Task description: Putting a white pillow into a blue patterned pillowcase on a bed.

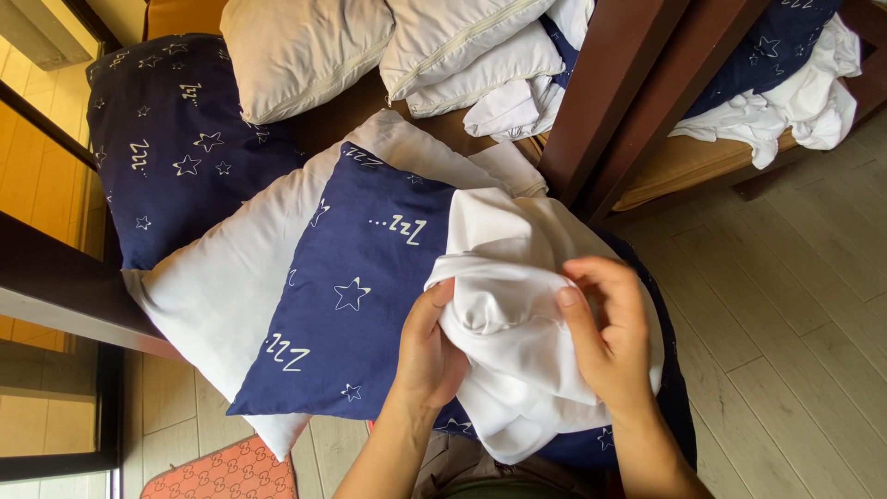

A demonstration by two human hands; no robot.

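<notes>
My left hand (427,346) and my right hand (605,328) both grip a bunched white pillowcase (517,305) held in front of me. It rests over a dark blue pillow with white stars (356,296). Under that pillow lies a plain white pillow (217,291), sticking out to the left. My left thumb presses into a fold of the white cloth, and my right fingers curl over its right side.
Another dark blue star pillow (171,139) lies on the wooden bench at the back left. Beige and white pillows (305,51) and crumpled white covers (795,102) pile at the back. Dark wooden posts (628,102) cross the upper right. Pale plank floor (795,314) lies right.
</notes>
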